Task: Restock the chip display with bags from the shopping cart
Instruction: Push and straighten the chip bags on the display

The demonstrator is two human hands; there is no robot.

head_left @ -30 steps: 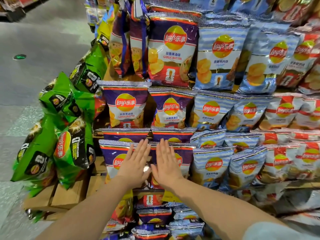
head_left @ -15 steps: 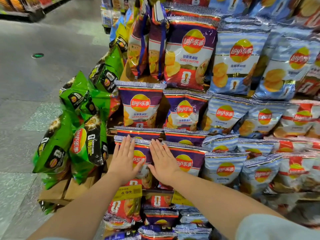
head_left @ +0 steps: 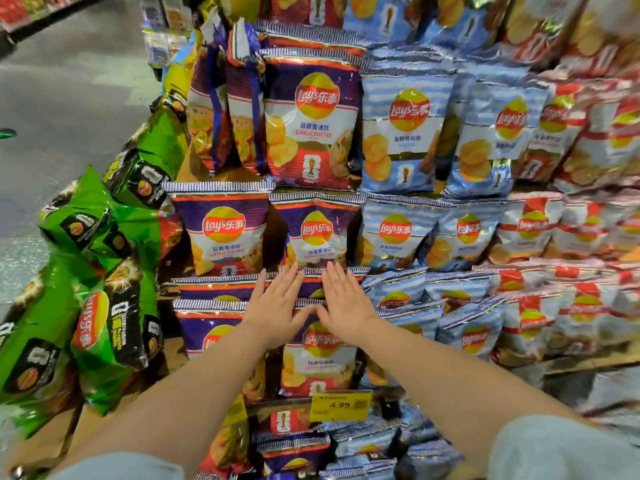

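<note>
Purple chip bag [head_left: 317, 351] at lower centre is pressed by flat left hand [head_left: 277, 306] and right hand [head_left: 346, 304], gripping nothing; too much push may topple the loosely leaning neighbours.

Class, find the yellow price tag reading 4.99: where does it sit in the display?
In the head view, the yellow price tag sits low and centre on the shelf edge, directly beneath the purple garlic butter bag both hands press.

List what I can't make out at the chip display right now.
- Shopping cart: outside the head view.
- Purple bag: upper part covered by the left hand and right hand, both flat on it.
- Red bags: print blurred at the right edge.
- Yellow price tag: only 4.99 legible; small print too fine.
</note>
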